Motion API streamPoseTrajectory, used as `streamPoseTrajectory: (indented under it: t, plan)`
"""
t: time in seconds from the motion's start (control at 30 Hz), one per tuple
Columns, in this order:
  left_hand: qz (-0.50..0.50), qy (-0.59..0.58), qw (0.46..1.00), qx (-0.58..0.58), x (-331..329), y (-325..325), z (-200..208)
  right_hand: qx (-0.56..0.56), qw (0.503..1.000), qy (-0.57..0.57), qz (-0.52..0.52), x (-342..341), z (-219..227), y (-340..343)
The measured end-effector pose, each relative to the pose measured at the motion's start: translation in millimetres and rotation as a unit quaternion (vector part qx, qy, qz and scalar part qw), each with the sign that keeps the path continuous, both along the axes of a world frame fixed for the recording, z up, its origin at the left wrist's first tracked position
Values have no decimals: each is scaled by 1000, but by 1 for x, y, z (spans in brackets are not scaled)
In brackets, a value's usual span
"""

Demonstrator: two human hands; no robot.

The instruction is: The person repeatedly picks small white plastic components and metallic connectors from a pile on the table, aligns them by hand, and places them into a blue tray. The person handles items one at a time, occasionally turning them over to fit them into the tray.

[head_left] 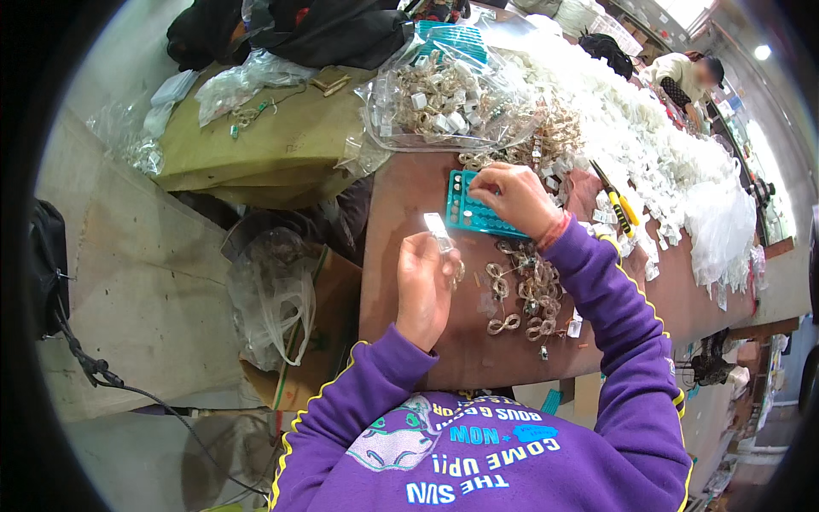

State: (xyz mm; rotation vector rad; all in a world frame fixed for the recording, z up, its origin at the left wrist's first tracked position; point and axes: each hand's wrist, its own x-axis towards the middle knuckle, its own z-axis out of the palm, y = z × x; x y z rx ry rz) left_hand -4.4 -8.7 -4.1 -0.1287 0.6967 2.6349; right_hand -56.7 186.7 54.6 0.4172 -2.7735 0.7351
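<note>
My left hand (424, 286) is closed on a small clear-and-white plastic case (438, 232), held upright between thumb and fingers to the left of a teal tray (486, 224). Small round silvery discs (467, 217) sit in some of the tray's holes. Over the tray, my right hand (519, 198) has its thumb and fingertips pinched together; anything between them is too small to make out. Several coiled thin wires with small parts (529, 294) lie on the brown table (397, 192), just below the tray.
Behind the tray, a clear bag (444, 98) holds wire bundles and white pieces. A yellow-handled tool (625, 212) lies to the right, beside a large heap of white pieces (631, 128). Plastic bags (273, 290) hang left of the table. Another person (682, 81) works at far right.
</note>
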Motion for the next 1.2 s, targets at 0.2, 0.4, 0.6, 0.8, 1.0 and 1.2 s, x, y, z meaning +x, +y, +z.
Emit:
streamPoseTrajectory:
  t: [0.2, 0.4, 0.6, 0.8, 1.0, 1.2]
  plan:
    - [-5, -18, 999, -31, 0, 0, -1, 52, 999, -2, 6, 18, -5, -13]
    - [-3, -16, 999, -50, -2, 0, 1, 35, 999, -31, -11, 14, -10, -13]
    - [-5, -32, 998, -54, -3, 0, 1, 50, 998, -11, -25, 16, -13, -16]
    - [-5, -37, 998, -57, -3, 1, 2, 43, 999, 2, -13, 17, -16, -14]
    - [15, -35, 996, -80, -4, 0, 0, 10, 1000, 10, -5, 12, -21, -10]
    - [12, -28, 996, -84, -6, 0, -2, -16, 998, 54, -1, 13, -20, -9]
